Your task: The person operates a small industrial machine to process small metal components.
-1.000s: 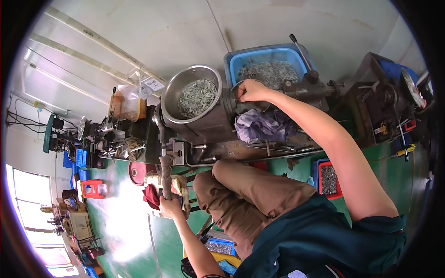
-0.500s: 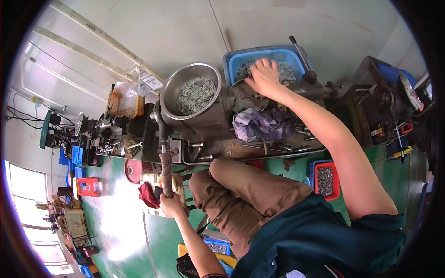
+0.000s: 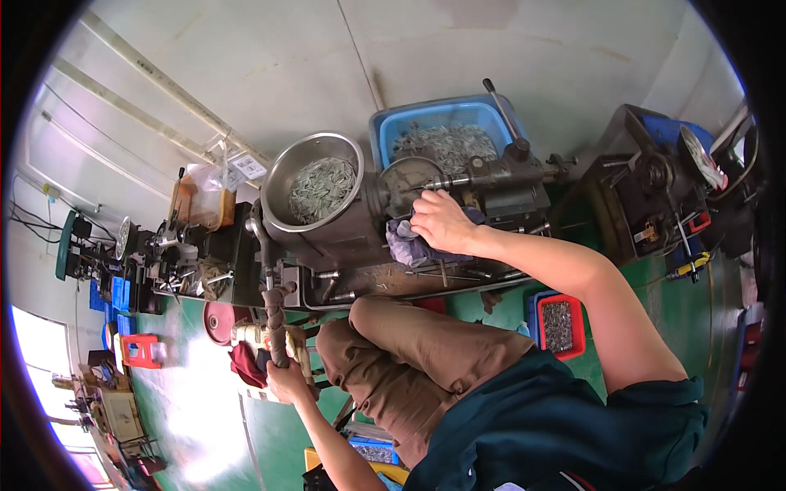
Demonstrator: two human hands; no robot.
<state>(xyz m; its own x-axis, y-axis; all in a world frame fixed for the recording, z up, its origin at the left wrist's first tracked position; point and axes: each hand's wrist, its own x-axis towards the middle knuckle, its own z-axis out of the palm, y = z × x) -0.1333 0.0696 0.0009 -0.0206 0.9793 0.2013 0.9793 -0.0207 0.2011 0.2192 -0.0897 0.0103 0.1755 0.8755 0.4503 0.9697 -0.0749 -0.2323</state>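
My left hand [image 3: 288, 381] is wrapped round the lower end of a long cloth-bound lever [image 3: 275, 323] on the left of a bench lathe. In front of the lathe's round chuck [image 3: 403, 186], my right hand [image 3: 442, 222] has its fingers drawn together; whatever they pinch is too small to make out. Below that hand a crumpled purple rag [image 3: 408, 248] hangs over the machine. On top of the headstock sits a steel bowl [image 3: 281, 186] of thin metal pins. Behind the chuck stands a blue plastic basket [image 3: 485, 114] with many more pins.
A tailstock with an upright black-knobbed lever [image 3: 501, 106] extends to the right of the chuck. Tools lie in the metal tray [image 3: 381, 284] before my knees. A red bin [image 3: 578, 323] of small parts stands on the floor. Other machines flank both sides.
My right hand has come from the blue basket down and toward me, to the front of the chuck. My left hand stays on the lever. The whole view has shifted slightly.
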